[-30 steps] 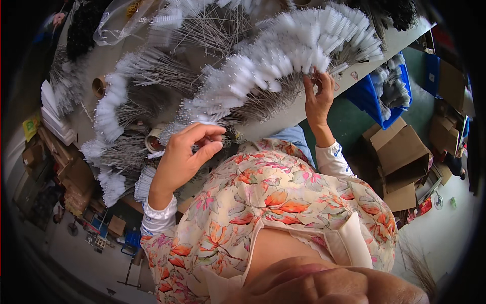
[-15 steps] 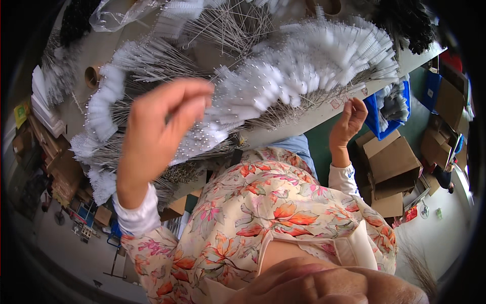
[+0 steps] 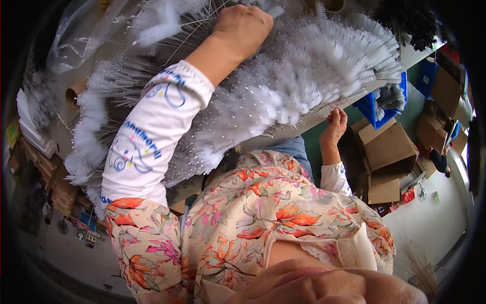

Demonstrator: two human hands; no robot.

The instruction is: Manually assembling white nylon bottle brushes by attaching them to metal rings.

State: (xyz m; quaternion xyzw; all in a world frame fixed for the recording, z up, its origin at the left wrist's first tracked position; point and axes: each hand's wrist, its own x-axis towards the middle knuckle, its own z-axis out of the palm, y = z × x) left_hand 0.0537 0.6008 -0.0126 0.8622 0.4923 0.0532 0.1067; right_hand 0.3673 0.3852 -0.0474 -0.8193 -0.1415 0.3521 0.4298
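Note:
My left hand [image 3: 243,30] reaches far across the table, its back turned up and its fingers curled down among white bristle brushes with thin wire stems. Wire stems [image 3: 195,31] show beside its wrist, and a white brush head [image 3: 275,11] shows past its knuckles. What the fingers hold is hidden. A broad heap of white brushes [image 3: 283,76] spreads from under that arm to the right. At the table's near edge [image 3: 324,112], my right hand [image 3: 334,126] is half raised with fingertips pinched together. Anything between them is too small to make out.
A blue crate [image 3: 377,109] with brushes stands beyond the table's right edge, above open cardboard boxes [image 3: 387,152]. Black brushes [image 3: 412,23] lie at the far right. Clear plastic film [image 3: 76,43] and a cardboard ring [image 3: 74,95] are at the left.
My left hand has gone from above the near left brushes to the far middle, with its fingers now curled down. My right hand has dropped slightly toward me and its fingers have closed together.

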